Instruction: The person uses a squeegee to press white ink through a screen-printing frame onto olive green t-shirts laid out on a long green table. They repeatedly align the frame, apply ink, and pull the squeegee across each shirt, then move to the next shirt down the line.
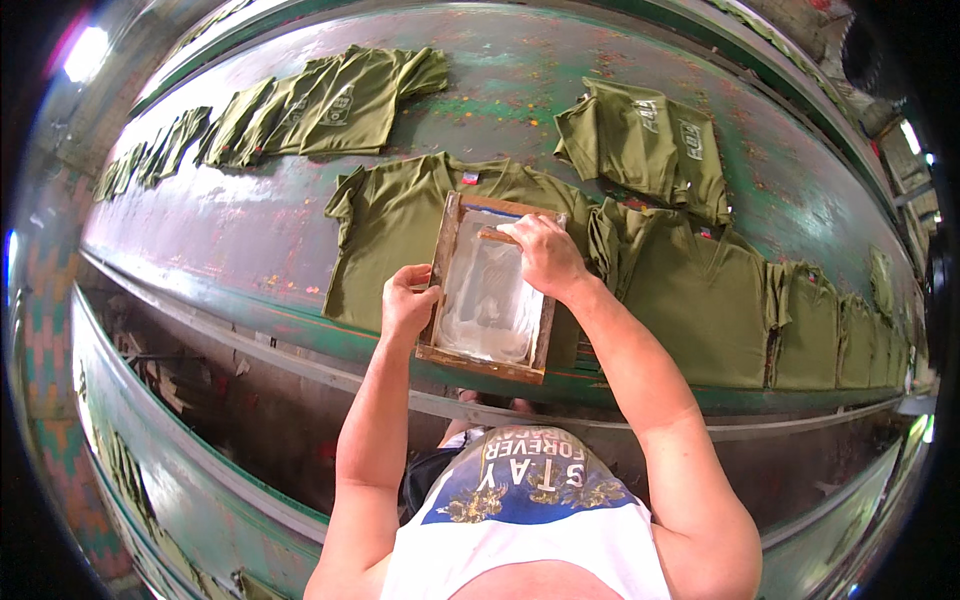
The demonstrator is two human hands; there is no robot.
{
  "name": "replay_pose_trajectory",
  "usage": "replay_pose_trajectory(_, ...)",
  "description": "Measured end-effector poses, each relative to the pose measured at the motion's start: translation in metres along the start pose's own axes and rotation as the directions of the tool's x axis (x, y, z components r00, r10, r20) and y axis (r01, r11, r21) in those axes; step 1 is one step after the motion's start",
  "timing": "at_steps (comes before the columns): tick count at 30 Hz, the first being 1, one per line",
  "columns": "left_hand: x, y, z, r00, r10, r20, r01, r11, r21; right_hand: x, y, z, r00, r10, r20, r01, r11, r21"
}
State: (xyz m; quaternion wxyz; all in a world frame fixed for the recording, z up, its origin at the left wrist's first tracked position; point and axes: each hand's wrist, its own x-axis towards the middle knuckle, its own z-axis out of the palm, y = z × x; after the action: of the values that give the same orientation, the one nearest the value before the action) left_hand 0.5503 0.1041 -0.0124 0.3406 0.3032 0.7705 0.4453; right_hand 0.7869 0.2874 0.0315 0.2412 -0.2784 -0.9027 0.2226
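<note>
Wooden-framed printing screen (480, 364) lies on an olive T-shirt (385, 215), just below its neckline, near the front edge of the long green worktop (255, 225); mesh inside the frame is smeared with pale paste (470, 300), thicker toward the near end; left hand (407, 303) at the frame's left rail, thumb and curled fingers pinching the wood; right hand (548, 257) over the far end, fingers closed around a small brown squeegee (494, 236)

Handling, as judged: frame stiff and fairly light, rails the sound place to hold; mesh likely taut and easily damaged, best not gripped; paste probably wet and slippery, apt to foul the fingers; squeegee looks rigid, taken by its upper edge; shirt soft and limp, liable to wrinkle or shift if the frame drags

Around: row of olive shirts (695, 300) laid along the right of the worktop, the nearest with bunched sleeves close beside the frame, leaving little room on that side; shirts with pale prints (650, 140) at the far right; folded printed shirts (345, 108) at the far left, well apart from the frame; right forearm passes over the near shirts
</note>
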Motion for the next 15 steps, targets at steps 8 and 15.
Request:
replay_pose_trajectory(8, 0.001, 0.005, -0.002, 0.999, -0.018, 0.049, 0.019, 1.0, -0.01, -0.053, -0.047, 0.006, 0.988, -0.148, 0.051, 0.15, 0.988, -0.032)
replay_pose_trajectory(15, 0.002, 0.006, -0.003, 0.996, 0.076, 0.052, -0.076, 0.997, -0.007, -0.118, -0.116, 0.014, 0.992, -0.112, 0.051, 0.112, 0.994, 0.005)
